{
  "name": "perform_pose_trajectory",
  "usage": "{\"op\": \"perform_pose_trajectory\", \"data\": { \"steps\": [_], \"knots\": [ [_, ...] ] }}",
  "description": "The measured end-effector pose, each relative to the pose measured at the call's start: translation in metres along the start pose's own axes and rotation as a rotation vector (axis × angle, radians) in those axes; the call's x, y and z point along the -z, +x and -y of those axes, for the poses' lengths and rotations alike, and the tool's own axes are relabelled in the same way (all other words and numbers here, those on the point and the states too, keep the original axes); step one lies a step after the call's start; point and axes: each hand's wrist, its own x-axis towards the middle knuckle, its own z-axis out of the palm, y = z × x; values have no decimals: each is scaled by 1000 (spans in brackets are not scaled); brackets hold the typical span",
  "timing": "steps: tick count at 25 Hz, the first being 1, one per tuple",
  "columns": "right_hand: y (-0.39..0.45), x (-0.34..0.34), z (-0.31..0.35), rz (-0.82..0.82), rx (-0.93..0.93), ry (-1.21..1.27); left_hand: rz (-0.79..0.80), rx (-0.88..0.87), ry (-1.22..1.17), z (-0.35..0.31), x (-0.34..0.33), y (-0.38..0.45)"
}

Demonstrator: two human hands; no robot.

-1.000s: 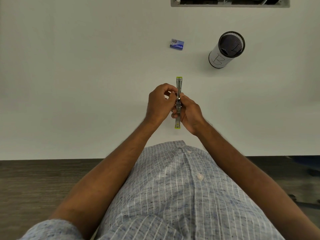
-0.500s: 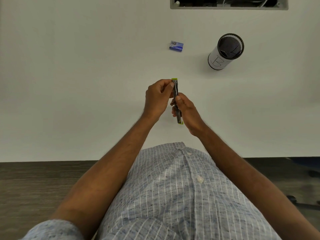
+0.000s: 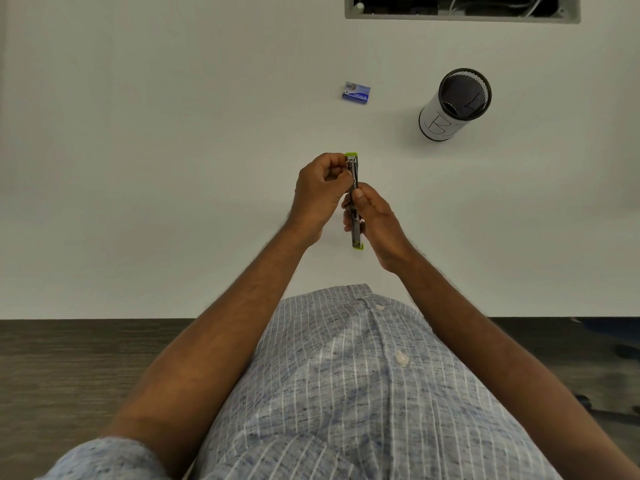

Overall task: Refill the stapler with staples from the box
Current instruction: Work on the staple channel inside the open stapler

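A slim metal stapler [image 3: 354,181] with lime-green ends is held above the white table [image 3: 138,168], pointing away from me. My left hand [image 3: 320,194] pinches its far end with curled fingers near the green tip. My right hand [image 3: 375,223] grips the stapler's near half, thumb on top. The small blue staple box [image 3: 356,93] lies on the table farther back, apart from both hands. I cannot tell whether the box is open.
A black mesh pen cup [image 3: 455,105] with a white label stands at the back right. A cable cut-out [image 3: 460,6] sits in the table's far edge. The table's near edge runs just in front of my body, above the dark floor.
The stapler has tilted a little, and my left hand has moved up to its far green end. My right hand still grips the near half.
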Motion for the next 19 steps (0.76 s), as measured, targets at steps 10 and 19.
{"op": "perform_pose_trajectory", "data": {
  "steps": [10, 19],
  "knots": [
    [3, 6, -7, -86, 62, -119, 157, 108, -320, 7, 6, 1],
    [-4, 8, -25, -280, 342, -859, 153, 480, -610, 39, 5, 6]
  ]
}}
